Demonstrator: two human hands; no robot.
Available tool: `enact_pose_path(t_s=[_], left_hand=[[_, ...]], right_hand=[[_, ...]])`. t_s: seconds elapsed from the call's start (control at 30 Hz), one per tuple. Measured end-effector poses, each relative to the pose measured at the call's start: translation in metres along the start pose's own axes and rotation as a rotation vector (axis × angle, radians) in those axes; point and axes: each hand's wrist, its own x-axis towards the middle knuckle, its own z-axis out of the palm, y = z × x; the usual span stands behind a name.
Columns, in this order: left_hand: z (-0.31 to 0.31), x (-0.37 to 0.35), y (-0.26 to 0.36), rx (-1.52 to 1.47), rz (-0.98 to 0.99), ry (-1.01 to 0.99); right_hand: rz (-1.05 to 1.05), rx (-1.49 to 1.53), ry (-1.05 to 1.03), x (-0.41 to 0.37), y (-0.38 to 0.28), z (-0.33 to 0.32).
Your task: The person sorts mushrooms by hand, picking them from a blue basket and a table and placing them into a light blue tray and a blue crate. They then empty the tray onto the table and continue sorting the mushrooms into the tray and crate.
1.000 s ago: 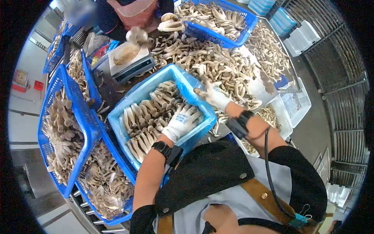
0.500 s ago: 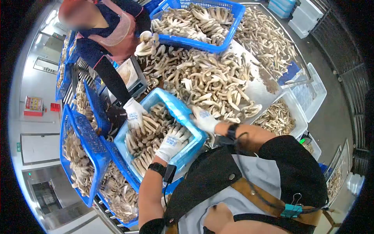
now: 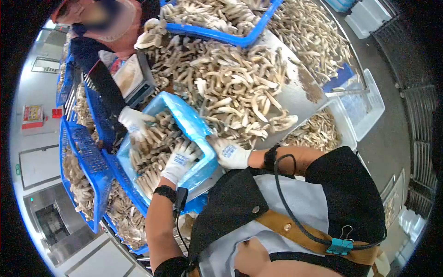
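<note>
A light-blue bin with a blue plastic liner (image 3: 188, 119) holds oyster-type mushrooms (image 3: 152, 177) laid in rows. My left hand (image 3: 181, 161), in a white glove, lies palm down on these mushrooms with its fingers spread. Outside the bin's right rim is my gloved right hand (image 3: 232, 153), its fingers stretched toward the rim, fingertips stained dark, close to the heap of loose mushrooms (image 3: 244, 87). Inside the bin's far left side, a co-worker's gloved hand (image 3: 134, 122) rests on the mushrooms.
A weighing scale (image 3: 134, 78) stands beyond the bin, near the co-worker. A blue basket (image 3: 240, 40) of mushrooms sits at the back of the metal table (image 3: 300, 78). More filled blue baskets (image 3: 85, 159) stand on the left. On the right is a clear tub (image 3: 348, 131) with mushrooms.
The view has shifted, so the scene sits further left and slightly higher. My right hand has come nearer the bin's near right corner; my left hand stays on the mushrooms. The co-worker leans closer.
</note>
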Motion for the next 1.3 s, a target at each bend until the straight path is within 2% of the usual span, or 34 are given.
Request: enact_pose_path(t_s=[0.07, 0.17, 0.23, 0.27, 0.3, 0.33, 0.37, 0.4, 0.43, 0.5, 0.53, 0.6, 0.63, 0.67, 0.7, 0.73, 0.77, 0.8, 0.9, 0.97, 1.03, 1.07, 1.1, 1.13, 1.2, 1.23, 1.3], left_hand=[[0.023, -0.003, -0.008, 0.017, -0.030, -0.045], [0.016, -0.001, -0.009, -0.009, -0.010, -0.078], [0.010, 0.000, -0.005, 0.010, -0.022, -0.085], [0.007, 0.001, -0.004, 0.021, -0.031, -0.087], [0.002, 0.000, -0.003, -0.023, -0.044, -0.066], [-0.005, -0.002, -0.002, -0.068, -0.055, -0.046], [-0.014, -0.003, 0.001, -0.115, -0.064, -0.027], [-0.031, -0.003, 0.010, -0.054, -0.148, 0.049], [-0.041, -0.002, 0.017, -0.143, -0.208, 0.185], [-0.057, 0.000, 0.030, -0.317, -0.320, 0.452], [-0.063, 0.003, 0.042, -0.286, -0.344, 0.617], [-0.058, 0.016, 0.075, -0.835, -0.576, 0.776], [-0.055, 0.023, 0.091, -1.118, -0.691, 0.844], [-0.065, 0.032, 0.101, -1.400, -0.679, 0.689], [-0.068, 0.043, 0.110, -1.446, -0.711, 0.489], [-0.067, 0.057, 0.116, -1.645, -0.568, 0.392], [-0.057, 0.071, 0.120, -1.661, -0.603, 0.272], [-0.045, 0.086, 0.125, -1.856, -0.480, 0.349], [-0.032, 0.104, 0.127, -2.002, -0.502, 0.534], [-0.033, 0.099, 0.119, -2.175, -0.468, 0.601], [-0.042, 0.089, 0.113, -2.430, -0.403, 0.718], [-0.063, 0.089, 0.117, -2.525, -0.444, 0.906], [-0.064, 0.086, 0.116, -2.609, -0.404, 0.892], [-0.063, 0.082, 0.114, -2.694, -0.360, 0.876], [-0.051, 0.076, 0.108, -2.807, -0.237, 0.866], [-0.044, 0.074, 0.108, -2.776, -0.244, 0.899], [-0.034, 0.068, 0.107, -2.706, -0.259, 0.970]], right_hand=[[-0.046, -0.030, 0.040, -0.001, 0.000, -0.007], [-0.128, 0.079, 0.023, -0.029, 0.010, -0.032], [-0.176, 0.094, 0.060, -0.052, 0.009, -0.080], [-0.080, 0.012, 0.023, -0.064, 0.017, -0.101], [-0.029, -0.167, 0.100, -0.086, 0.038, -0.108], [0.143, -0.256, 0.037, -0.102, 0.063, -0.117], [-0.034, -0.362, 0.153, -0.121, 0.107, -0.123], [0.250, -0.441, 0.053, -0.121, 0.071, -0.159], [0.265, -0.611, 0.063, -0.133, 0.078, -0.169], [0.338, -0.433, -0.100, -0.148, 0.112, -0.169], [0.390, -0.353, -0.105, -0.151, 0.122, -0.166], [0.484, -0.198, -0.117, -0.142, 0.124, -0.166], [0.496, -0.030, -0.042, -0.139, 0.121, -0.163], [0.502, 0.137, 0.030, -0.135, 0.115, -0.157], [0.504, 0.304, 0.097, -0.128, 0.107, -0.149], [0.638, 0.586, 0.043, -0.109, 0.074, -0.157], [0.579, 0.772, 0.085, -0.100, 0.070, -0.139], [0.515, 0.829, 0.095, -0.088, 0.055, -0.128], [0.382, 0.814, -0.004, -0.046, 0.017, -0.108], [0.437, 0.845, -0.030, -0.034, 0.021, -0.106], [0.471, 0.950, 0.060, -0.026, 0.036, -0.107], [0.583, 1.202, 0.244, -0.020, 0.028, -0.106], [0.638, 1.203, 0.323, -0.016, 0.019, -0.114], [0.638, 1.170, 0.330, -0.013, 0.022, -0.113], [0.412, 0.491, 0.374, -0.011, 0.035, -0.116], [0.348, 0.151, 0.445, -0.008, 0.036, -0.120], [0.172, -0.333, 0.498, -0.006, 0.031, -0.137]])
